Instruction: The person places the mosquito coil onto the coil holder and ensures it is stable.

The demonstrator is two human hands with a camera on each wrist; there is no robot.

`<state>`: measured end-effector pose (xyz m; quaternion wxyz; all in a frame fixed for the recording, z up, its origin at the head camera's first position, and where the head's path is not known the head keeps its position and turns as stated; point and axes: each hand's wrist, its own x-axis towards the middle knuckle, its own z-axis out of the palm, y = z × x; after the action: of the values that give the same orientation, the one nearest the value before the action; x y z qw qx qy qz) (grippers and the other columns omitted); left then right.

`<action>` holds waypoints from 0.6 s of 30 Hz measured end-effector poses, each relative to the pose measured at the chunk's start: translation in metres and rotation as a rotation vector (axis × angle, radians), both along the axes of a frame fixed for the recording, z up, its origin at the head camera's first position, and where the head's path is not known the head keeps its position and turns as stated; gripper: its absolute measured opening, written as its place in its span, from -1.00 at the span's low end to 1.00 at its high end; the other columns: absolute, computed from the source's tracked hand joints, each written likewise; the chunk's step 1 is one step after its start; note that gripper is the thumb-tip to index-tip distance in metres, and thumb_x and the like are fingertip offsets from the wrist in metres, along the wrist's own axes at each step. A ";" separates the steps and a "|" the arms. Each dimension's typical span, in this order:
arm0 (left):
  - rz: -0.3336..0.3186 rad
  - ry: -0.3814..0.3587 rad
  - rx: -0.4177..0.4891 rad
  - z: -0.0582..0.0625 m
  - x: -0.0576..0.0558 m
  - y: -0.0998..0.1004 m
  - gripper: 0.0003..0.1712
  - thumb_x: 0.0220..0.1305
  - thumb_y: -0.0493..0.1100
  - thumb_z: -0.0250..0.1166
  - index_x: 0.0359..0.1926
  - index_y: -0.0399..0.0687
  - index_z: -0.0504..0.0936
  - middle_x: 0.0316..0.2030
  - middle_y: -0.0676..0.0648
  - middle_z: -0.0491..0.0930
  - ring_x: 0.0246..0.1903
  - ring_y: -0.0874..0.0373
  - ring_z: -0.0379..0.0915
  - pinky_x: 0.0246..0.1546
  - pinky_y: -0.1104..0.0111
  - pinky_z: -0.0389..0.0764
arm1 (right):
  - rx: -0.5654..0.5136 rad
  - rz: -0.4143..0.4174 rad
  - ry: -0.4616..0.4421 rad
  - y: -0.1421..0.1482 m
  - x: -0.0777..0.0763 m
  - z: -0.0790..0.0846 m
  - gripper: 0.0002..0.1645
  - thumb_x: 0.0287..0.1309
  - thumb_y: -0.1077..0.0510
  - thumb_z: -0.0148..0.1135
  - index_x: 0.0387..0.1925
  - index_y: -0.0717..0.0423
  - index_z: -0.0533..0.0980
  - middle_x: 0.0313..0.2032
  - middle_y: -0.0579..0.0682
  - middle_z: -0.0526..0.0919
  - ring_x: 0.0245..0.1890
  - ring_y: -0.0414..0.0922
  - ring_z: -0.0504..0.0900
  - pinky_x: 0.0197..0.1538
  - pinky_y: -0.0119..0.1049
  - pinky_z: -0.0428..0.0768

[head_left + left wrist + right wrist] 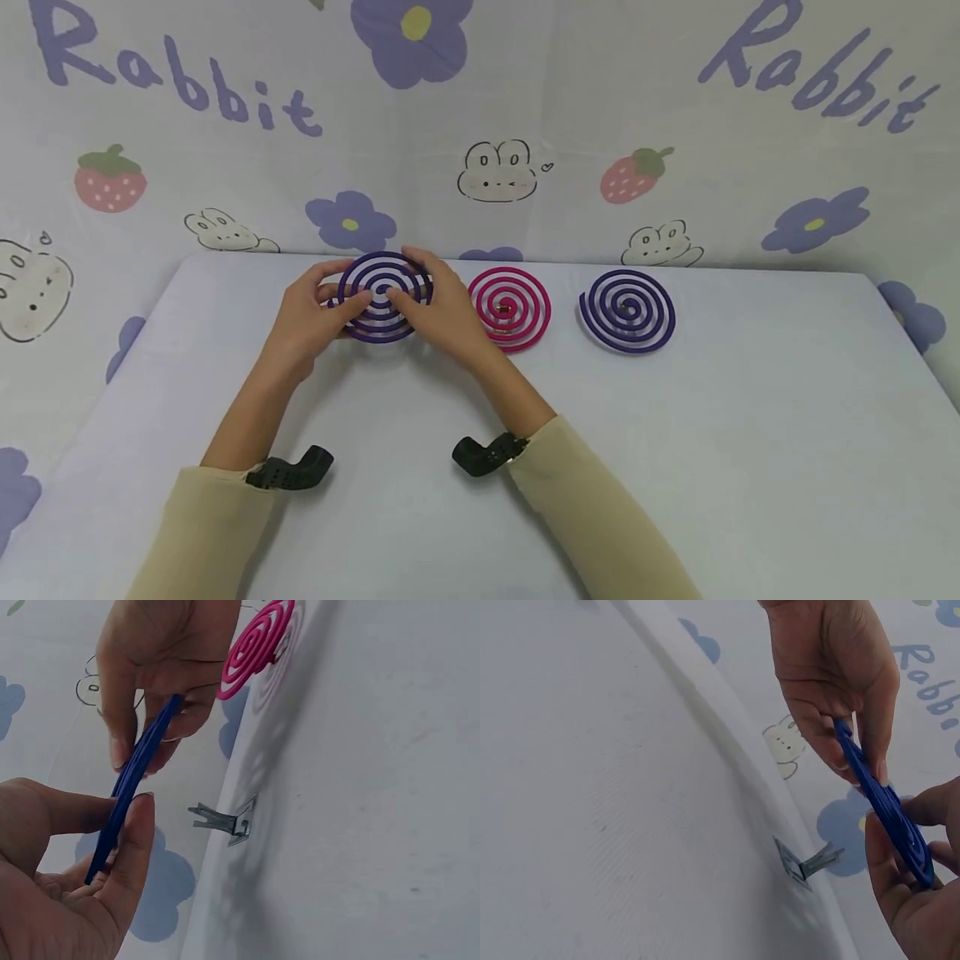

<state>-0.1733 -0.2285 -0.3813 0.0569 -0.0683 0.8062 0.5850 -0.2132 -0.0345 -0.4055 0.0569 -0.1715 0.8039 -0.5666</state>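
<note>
Both hands hold a dark blue-purple mosquito coil (381,289) above the back left of the white table. My left hand (307,321) pinches its left side, thumb on the face toward me and fingers behind. On the opposite side, my right hand (446,317) grips the rim in the same way. Seen edge-on in the left wrist view, the coil (124,795) is tilted and off the tabletop. Below it a small metal coil stand (240,825) stands on the table with its split prongs raised, apart from the coil. The right wrist view also shows this stand (793,864).
To the right of my hands, a pink coil (507,302) sits raised on a metal stand. Farther right is another dark purple coil (630,312), likewise raised. A printed cloth (570,100) hangs behind the table's (750,417) back edge.
</note>
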 end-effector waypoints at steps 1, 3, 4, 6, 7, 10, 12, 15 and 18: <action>-0.006 0.004 -0.003 0.001 -0.002 0.000 -0.21 0.50 -0.13 0.33 0.62 -0.04 0.22 0.42 -0.34 0.51 0.25 -0.23 0.60 -0.20 0.54 0.77 | -0.018 -0.017 -0.008 -0.002 -0.001 -0.001 -0.25 0.40 0.06 0.34 0.54 0.04 0.35 0.46 0.07 0.50 0.47 0.02 0.48 0.53 -0.04 0.50; -0.019 0.004 -0.003 0.001 -0.006 -0.001 -0.21 0.50 -0.14 0.32 0.62 -0.07 0.22 0.43 -0.36 0.49 0.28 -0.27 0.58 -0.18 0.51 0.78 | -0.052 -0.050 -0.025 -0.005 -0.004 -0.002 -0.28 0.39 0.11 0.35 0.51 0.06 0.38 0.43 0.08 0.53 0.44 0.03 0.52 0.52 -0.05 0.52; -0.023 -0.001 -0.002 0.001 -0.008 0.000 -0.22 0.50 -0.15 0.31 0.62 -0.08 0.22 0.44 -0.36 0.48 0.30 -0.29 0.57 -0.17 0.49 0.79 | -0.059 -0.065 -0.031 -0.006 -0.005 -0.003 -0.29 0.39 0.12 0.35 0.50 0.06 0.39 0.42 0.08 0.55 0.43 0.02 0.53 0.53 -0.06 0.51; -0.029 -0.010 -0.002 0.000 -0.010 0.002 -0.23 0.51 -0.16 0.30 0.61 -0.10 0.22 0.44 -0.38 0.47 0.31 -0.30 0.57 -0.15 0.44 0.80 | -0.062 -0.098 -0.039 -0.008 -0.007 -0.005 -0.32 0.39 0.14 0.35 0.48 0.07 0.42 0.40 0.09 0.57 0.42 0.02 0.55 0.53 -0.08 0.51; -0.029 -0.014 -0.001 -0.001 -0.012 0.003 -0.23 0.51 -0.16 0.30 0.61 -0.11 0.22 0.44 -0.38 0.47 0.31 -0.30 0.57 -0.14 0.42 0.80 | -0.062 -0.113 -0.041 -0.008 -0.007 -0.005 -0.33 0.38 0.15 0.35 0.47 0.07 0.44 0.39 0.10 0.59 0.41 0.03 0.56 0.53 -0.08 0.51; -0.024 -0.017 0.001 -0.004 -0.014 0.005 -0.25 0.51 -0.17 0.29 0.60 -0.13 0.23 0.41 -0.40 0.50 0.29 -0.29 0.58 -0.16 0.43 0.81 | -0.048 -0.141 -0.044 -0.010 -0.009 -0.007 -0.35 0.38 0.14 0.36 0.45 0.05 0.46 0.39 0.09 0.60 0.41 0.02 0.57 0.51 -0.11 0.53; -0.019 -0.014 0.004 -0.005 -0.016 0.005 -0.26 0.52 -0.18 0.29 0.60 -0.13 0.23 0.39 -0.40 0.51 0.28 -0.29 0.58 -0.19 0.47 0.80 | -0.037 -0.151 -0.035 -0.011 -0.010 -0.008 -0.35 0.38 0.14 0.37 0.45 0.05 0.46 0.38 0.09 0.60 0.40 0.03 0.58 0.49 -0.12 0.55; -0.006 -0.014 0.009 -0.008 -0.016 0.004 -0.27 0.52 -0.18 0.28 0.59 -0.13 0.25 0.37 -0.40 0.53 0.26 -0.28 0.58 -0.23 0.51 0.78 | -0.014 -0.154 -0.025 -0.014 -0.011 -0.009 -0.35 0.37 0.16 0.37 0.44 0.05 0.46 0.38 0.10 0.61 0.38 0.04 0.60 0.48 -0.11 0.57; 0.013 -0.023 0.015 -0.012 -0.016 0.003 -0.28 0.51 -0.17 0.29 0.58 -0.15 0.27 0.37 -0.41 0.53 0.26 -0.27 0.58 -0.25 0.54 0.76 | 0.015 -0.151 -0.016 -0.018 -0.012 -0.012 -0.36 0.37 0.18 0.36 0.44 0.07 0.46 0.37 0.11 0.62 0.37 0.05 0.61 0.48 -0.10 0.56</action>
<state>-0.1897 -0.2257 -0.3932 0.0629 -0.0796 0.8006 0.5905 -0.2249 -0.0520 -0.4174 0.0219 -0.1055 0.8183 -0.5646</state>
